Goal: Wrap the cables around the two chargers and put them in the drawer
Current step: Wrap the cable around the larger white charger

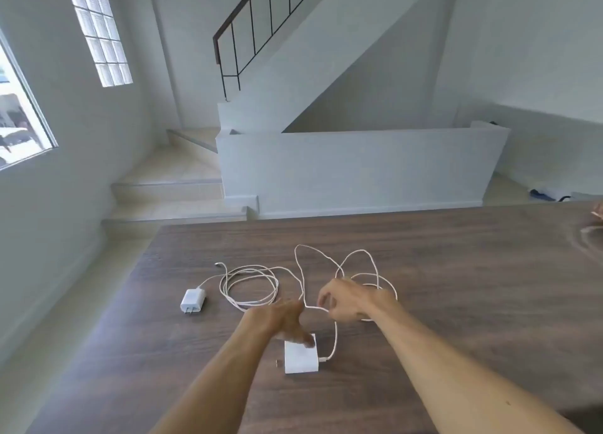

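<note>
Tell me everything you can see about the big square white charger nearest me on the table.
The big square white charger is a smooth, plastic-looking block with rounded corners, lying flat on the dark wood-grain table. Small prongs stick out of its left side. A thin white cable plugs into its right side and runs up to the right hand, which pinches it. The left hand rests its fingertips on the charger's far edge.

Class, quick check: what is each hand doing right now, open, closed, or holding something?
Left hand: fingers straight, open, touching the large charger.
Right hand: fingers curled, pinching the large charger's cable.
</note>
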